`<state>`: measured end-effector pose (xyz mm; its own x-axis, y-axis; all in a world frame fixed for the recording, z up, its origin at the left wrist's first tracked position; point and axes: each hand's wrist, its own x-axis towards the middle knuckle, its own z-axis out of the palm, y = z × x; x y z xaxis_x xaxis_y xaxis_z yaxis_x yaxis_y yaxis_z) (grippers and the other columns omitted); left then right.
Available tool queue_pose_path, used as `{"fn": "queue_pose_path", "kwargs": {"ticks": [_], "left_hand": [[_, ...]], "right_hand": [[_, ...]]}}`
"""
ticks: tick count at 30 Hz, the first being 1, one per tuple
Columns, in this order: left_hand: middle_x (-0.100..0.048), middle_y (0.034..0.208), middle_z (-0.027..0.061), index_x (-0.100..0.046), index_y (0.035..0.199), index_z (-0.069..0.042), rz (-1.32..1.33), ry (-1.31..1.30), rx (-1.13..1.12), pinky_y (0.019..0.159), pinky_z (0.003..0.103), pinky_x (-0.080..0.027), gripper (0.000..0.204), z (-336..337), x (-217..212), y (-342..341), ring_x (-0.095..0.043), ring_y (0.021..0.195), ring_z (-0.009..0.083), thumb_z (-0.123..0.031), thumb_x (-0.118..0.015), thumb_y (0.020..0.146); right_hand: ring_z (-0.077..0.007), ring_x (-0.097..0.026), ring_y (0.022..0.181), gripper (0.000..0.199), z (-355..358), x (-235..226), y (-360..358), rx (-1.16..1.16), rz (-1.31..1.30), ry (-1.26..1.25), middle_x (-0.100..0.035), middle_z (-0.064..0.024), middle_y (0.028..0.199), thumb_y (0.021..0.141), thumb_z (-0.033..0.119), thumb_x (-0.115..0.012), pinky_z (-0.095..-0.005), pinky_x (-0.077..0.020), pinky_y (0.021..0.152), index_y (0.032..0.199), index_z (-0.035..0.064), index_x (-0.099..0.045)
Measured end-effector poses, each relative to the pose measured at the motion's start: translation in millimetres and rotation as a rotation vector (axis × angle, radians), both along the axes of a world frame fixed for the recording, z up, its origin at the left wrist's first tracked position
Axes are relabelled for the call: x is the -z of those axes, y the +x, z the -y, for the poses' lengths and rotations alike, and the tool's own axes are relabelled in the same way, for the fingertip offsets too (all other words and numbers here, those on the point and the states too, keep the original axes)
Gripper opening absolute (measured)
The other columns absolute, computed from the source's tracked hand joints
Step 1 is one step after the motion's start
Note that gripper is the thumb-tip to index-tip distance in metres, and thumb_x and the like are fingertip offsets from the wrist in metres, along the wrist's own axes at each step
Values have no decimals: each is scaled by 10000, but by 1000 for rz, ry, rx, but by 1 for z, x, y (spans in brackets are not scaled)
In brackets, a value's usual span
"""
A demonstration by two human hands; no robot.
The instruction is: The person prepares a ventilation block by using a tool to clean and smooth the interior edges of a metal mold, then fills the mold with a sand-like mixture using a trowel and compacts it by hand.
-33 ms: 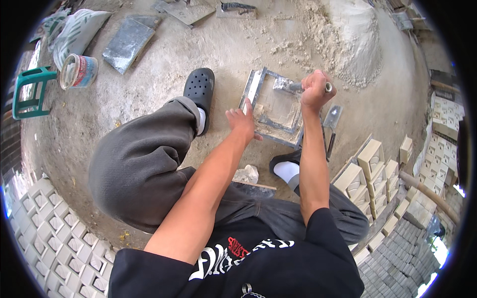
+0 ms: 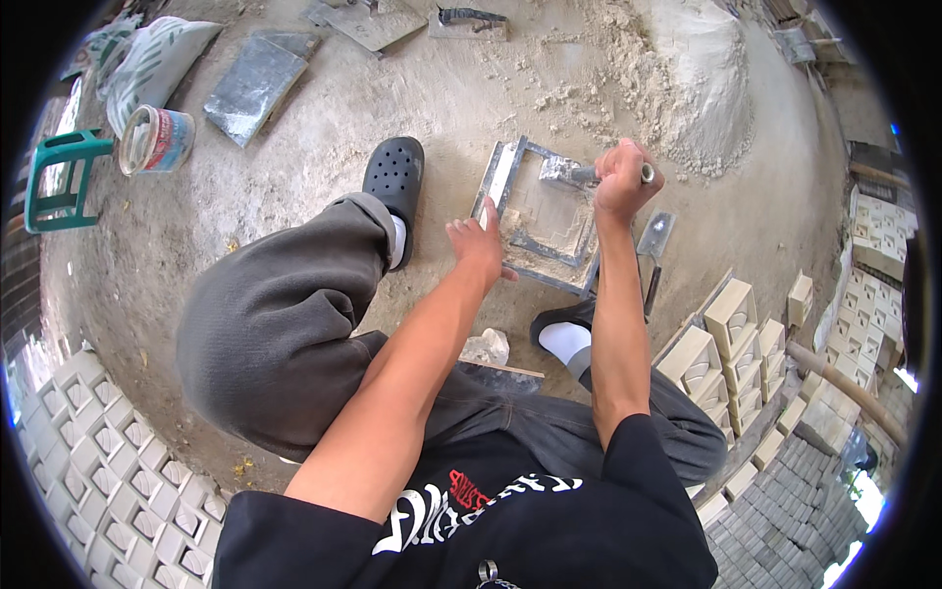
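Dusty bare ground (image 2: 304, 177) fills most of the view, its edges lost in the black fisheye rim. Across it spread the person's charcoal trousers (image 2: 265, 304) and black T-shirt (image 2: 471, 564), the shirt cut off below. Pale patterned blocks (image 2: 108, 471) lie in rows at lower left, and grey bricks (image 2: 795, 510) at lower right; the rim crops both. A heap of pale powder (image 2: 697, 88) rises at upper right. At upper left sit a white sack (image 2: 157, 64) with green marks and a green plastic stool (image 2: 71, 147). Cream moulded blocks (image 2: 731, 319) are stacked beside the right knee.

The rectangular metal frame (image 2: 501, 177) lies on the ground ahead of the person, between the feet; the right forearm hides part of its right side. Left of it is a dark perforated clog (image 2: 394, 177); the other clog is partly covered. Near the stool, a plastic pail (image 2: 169, 140) bears a red-and-blue printed label. A flat trowel (image 2: 655, 234) lies beyond the right forearm.

The right hand (image 2: 625, 182) has its fingers clamped around a pipe-handled tool (image 2: 562, 171), whose dusty head, over the frame, is hard to make out. The left hand (image 2: 478, 245) rests on the frame's near-left corner, fingers apart. White and red lettering (image 2: 466, 491) crosses the shirt, distorted by folds.
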<state>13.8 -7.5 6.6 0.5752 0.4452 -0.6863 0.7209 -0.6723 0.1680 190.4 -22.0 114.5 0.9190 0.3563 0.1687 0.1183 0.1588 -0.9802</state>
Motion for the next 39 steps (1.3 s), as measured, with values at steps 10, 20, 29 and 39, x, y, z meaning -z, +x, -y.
{"fn": "queue_pose_path", "kwargs": {"ticks": [10, 20, 29, 39], "left_hand": [[-556, 1277, 257, 69, 1554, -9, -7, -1, -9, 1038, 502, -329, 1595, 1, 2, 1, -520, 1200, 396, -729, -836, 455], [-538, 1319, 275, 93, 1546, 5, -33, -26, 28, 1082, 545, -297, 1605, 2, -2, 1, -483, 1263, 444, -744, -824, 463], [-549, 1302, 283, 83, 1547, 8, 15, 20, -4, 1095, 548, -288, 1601, -2, 5, 0, -486, 1275, 438, -745, -824, 463], [-543, 1319, 287, 98, 1546, 3, 45, 13, -10, 1102, 534, -290, 1610, -2, 6, -4, -499, 1267, 438, -739, -829, 458]], "right_hand": [[-89, -414, 409, 350, -2, 10, -10, 63, 160, -31, -445, 3, 484, 870, 81, -513, -294, -276, 403, 533, 47, -427], [-69, -369, 406, 376, -12, 5, -21, 12, 107, -3, -416, 8, 472, 870, 74, -503, -272, -253, 394, 515, 48, -380], [-75, -408, 423, 339, -6, -1, -23, -23, 194, 112, -452, -15, 484, 874, 97, -518, -268, -282, 391, 548, 18, -467], [-61, -380, 398, 362, -11, -10, -23, -47, 202, 110, -397, 24, 455, 858, 83, -484, -256, -250, 375, 513, 79, -375]]}}
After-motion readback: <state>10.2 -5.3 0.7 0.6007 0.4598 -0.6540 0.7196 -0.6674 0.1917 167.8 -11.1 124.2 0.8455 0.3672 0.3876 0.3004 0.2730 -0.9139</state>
